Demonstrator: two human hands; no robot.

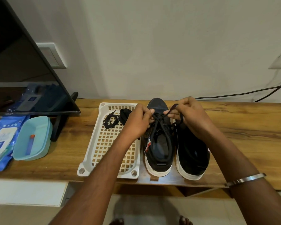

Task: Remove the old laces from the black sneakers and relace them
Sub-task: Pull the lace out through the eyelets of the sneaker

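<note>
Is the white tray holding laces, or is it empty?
Holding laces: black laces lie bundled at the far end of the white tray, untouched by either hand.

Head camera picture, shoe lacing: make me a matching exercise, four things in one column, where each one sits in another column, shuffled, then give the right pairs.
Things
1. loose black laces
2. blue tube
3. metal bangle
4. lace end

Places
A. in the turquoise tub
B. pinched in the right hand
C. in the white tray
D. on the right wrist

Pairs: 1-C, 2-A, 3-D, 4-B
</note>
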